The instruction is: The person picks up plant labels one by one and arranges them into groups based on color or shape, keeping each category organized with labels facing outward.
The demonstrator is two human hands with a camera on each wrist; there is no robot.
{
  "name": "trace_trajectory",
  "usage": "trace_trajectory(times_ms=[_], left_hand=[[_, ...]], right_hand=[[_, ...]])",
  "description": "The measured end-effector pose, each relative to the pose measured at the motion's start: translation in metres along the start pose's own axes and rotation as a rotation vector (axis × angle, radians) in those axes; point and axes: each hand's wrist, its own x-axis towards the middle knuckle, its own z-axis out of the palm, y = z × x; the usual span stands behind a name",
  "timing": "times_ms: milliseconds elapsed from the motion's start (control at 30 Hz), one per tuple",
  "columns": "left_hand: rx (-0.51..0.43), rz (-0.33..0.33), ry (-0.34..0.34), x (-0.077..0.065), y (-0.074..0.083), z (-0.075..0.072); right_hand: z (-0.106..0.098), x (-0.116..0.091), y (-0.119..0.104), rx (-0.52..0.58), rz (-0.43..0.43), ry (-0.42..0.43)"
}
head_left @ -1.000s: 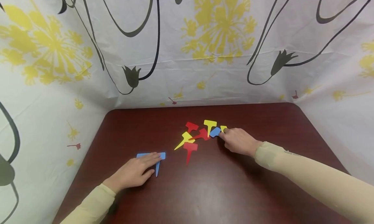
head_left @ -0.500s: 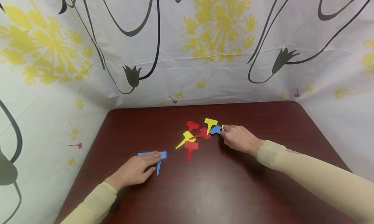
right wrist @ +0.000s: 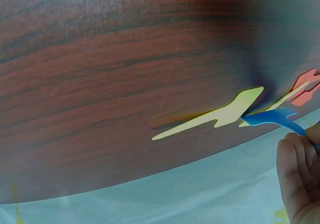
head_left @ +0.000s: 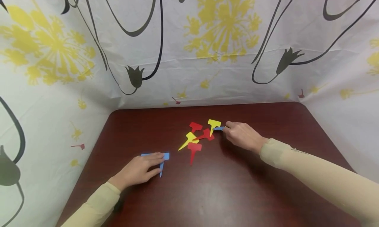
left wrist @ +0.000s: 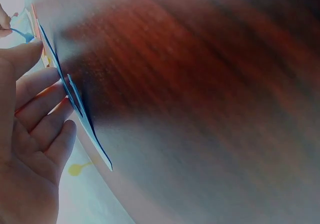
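Observation:
My left hand (head_left: 137, 169) lies with straight fingers across blue T-shaped plant labels (head_left: 166, 156) on the table; in the left wrist view two blue edges (left wrist: 92, 134) show at the fingertips. Farther off to the right, my right hand (head_left: 244, 135) pinches another blue plant label (head_left: 219, 128) by its stem, the head tilted up off the table. The right wrist view shows this blue label (right wrist: 270, 117) beside a yellow label (right wrist: 230, 111), which the hand mostly hides in the head view. Another yellow label (head_left: 214, 123) lies just left of the blue head.
Left of the right hand, red labels (head_left: 195, 126) and a yellow label (head_left: 190, 137) lie scattered and partly overlapping. A single red label (head_left: 194, 147) lies nearest the front. A patterned curtain (head_left: 189, 88) stands around the dark wooden table (head_left: 201, 197).
The right hand has taken hold of the blue label's stem and tipped its head up from flat. The left hand has stayed on its blue labels.

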Motion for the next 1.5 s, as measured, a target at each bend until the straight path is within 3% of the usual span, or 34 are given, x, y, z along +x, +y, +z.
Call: trace_trajectory(times_ms=[200,633,833,1500], left_hand=[[-0.001,-0.003,-0.011,0.0,-0.001,0.0],[-0.004,-0.008,-0.03,0.001,-0.001,0.0],[-0.015,-0.027,-0.043,0.001,-0.002,0.001],[0.026,-0.044,-0.046,0.004,0.006,-0.003]], right_hand=[[0.001,-0.001,0.0,-0.008,-0.007,-0.011],[-0.004,0.005,-0.006,0.01,0.021,0.072],[-0.006,0.006,-0.006,0.022,0.039,0.067],[-0.011,0.013,-0.017,0.112,0.001,0.11]])
